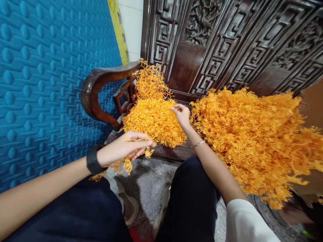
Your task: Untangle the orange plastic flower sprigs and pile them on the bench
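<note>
My left hand (pixel 132 145), with a black band on the wrist, is closed on a string of orange plastic strands (pixel 124 165). The strands trail below the palm towards the lap. At the right edge of a pile of small, branched orange pieces (pixel 153 121), my right hand (pixel 182 115) has thumb and forefinger pinched together. Whatever sits between those fingertips is too small to make out against the pile. Behind this pile rises a looser, tangled orange heap (pixel 152 80). Both lie on the dark wooden seat of a carved bench.
A much larger orange mass (pixel 254 141) fills the right side, beside my right forearm. The bench has a curved wooden armrest (pixel 88 90) and a carved backrest (pixel 186 64). Blue textured matting (pixel 50 84) with a yellow edge (pixel 118 32) lies left. My knees face the seat.
</note>
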`<action>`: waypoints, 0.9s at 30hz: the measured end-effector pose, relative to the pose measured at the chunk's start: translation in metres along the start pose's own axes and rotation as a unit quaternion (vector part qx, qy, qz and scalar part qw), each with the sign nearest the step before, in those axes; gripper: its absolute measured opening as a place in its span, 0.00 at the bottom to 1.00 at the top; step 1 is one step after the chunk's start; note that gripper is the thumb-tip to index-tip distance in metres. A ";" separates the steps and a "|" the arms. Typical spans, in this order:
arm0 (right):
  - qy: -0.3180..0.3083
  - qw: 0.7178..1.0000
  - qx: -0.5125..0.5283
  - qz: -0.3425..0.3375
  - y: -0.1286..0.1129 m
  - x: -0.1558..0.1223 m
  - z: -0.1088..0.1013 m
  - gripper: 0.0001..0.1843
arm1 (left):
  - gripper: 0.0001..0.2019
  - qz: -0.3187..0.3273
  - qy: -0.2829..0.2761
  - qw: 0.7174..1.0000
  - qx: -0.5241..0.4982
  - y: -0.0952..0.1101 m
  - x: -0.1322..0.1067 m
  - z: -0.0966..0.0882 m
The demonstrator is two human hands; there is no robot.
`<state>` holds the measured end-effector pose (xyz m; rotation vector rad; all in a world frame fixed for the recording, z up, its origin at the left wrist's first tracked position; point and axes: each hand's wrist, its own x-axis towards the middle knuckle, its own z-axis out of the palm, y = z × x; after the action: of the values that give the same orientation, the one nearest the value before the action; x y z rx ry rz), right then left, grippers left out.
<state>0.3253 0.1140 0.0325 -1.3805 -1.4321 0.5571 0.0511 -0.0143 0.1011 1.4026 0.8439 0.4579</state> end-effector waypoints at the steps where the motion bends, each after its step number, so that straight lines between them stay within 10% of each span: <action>1: 0.017 1.000 -0.010 0.011 -0.001 -0.002 0.007 0.10 | 0.12 0.000 0.005 1.000 -0.008 -0.002 0.002 -0.003; 9: -0.082 0.993 0.075 0.043 -0.030 -0.015 0.030 0.13 | 0.07 0.026 0.129 0.983 -0.129 -0.012 0.016 -0.022; 16: -0.349 0.913 0.157 0.141 -0.092 -0.075 0.046 0.17 | 0.06 0.040 0.200 0.966 -0.157 -0.012 0.024 -0.018; 27: -0.224 0.947 0.195 0.124 -0.091 -0.074 0.052 0.16 | 0.06 0.011 0.149 0.971 -0.188 -0.005 0.026 -0.016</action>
<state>0.2257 0.0404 0.0664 -1.1591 -1.3979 1.3133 0.0552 0.0146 0.0903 1.0054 0.9252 0.8157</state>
